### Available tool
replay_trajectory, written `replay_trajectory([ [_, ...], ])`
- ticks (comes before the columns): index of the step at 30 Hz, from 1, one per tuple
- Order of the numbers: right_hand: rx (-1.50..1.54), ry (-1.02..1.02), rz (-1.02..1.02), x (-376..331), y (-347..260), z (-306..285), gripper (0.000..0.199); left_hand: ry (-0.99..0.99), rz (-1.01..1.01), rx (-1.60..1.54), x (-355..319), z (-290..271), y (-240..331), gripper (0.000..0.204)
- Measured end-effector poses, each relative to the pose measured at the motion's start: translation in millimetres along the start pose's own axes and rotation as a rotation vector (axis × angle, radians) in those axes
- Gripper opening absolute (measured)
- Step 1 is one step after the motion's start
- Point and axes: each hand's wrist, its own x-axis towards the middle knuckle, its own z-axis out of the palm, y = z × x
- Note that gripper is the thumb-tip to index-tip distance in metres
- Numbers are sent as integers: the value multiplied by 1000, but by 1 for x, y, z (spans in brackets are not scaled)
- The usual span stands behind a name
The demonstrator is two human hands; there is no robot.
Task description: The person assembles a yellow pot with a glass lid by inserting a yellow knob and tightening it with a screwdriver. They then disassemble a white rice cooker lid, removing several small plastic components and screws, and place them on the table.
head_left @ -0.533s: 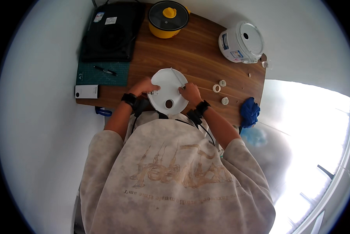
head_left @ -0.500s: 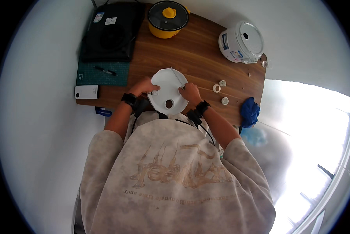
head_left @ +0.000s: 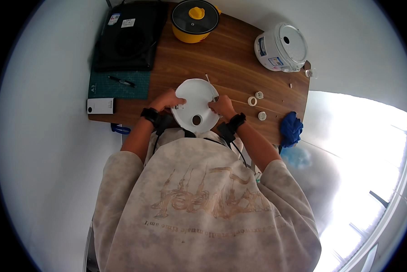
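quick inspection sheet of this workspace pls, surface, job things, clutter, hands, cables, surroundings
surface: wooden table, bare in the middle.
job's things: round white lid with a hole near its edge, held over the table's near edge.
clutter: yellow pot, white rice cooker, black cooktop, green cutting mat with a pen, three small white rings, blue cloth.
hands: left hand and right hand each grip a side of the lid.
cables: thin black cord at the chest.
surroundings: pale floor, bright glare on the right.
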Motion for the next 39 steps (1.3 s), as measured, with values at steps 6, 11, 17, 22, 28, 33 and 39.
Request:
replay_trajectory([
  [6, -27, 80, -101, 4, 13, 7, 24, -11, -34, 3, 2, -1, -2, 42],
  [11, -48, 126, -252, -12, 11, -11, 37, 16, -18, -36, -7, -1, 4, 42],
  [17, -7, 120, -322, -43, 33, -50, 36, -6, -36, -52, -4, 0, -1, 42],
  [22, -72, 220, -336, -88, 18, -76, 36, -22, -48, -101, -13, -3, 4, 41],
  [28, -102, 211, -285, -102, 16, -83, 31, -23, -43, -97, -21, -4, 13, 42],
  [33, -145, 219, -255, -105, 8, -80, 27, 0, 5, -95, -11, -3, -2, 42],
  [39, -155, 207, -276, -105, 6, -83, 27, -19, -43, -97, -12, -3, 0, 41],
])
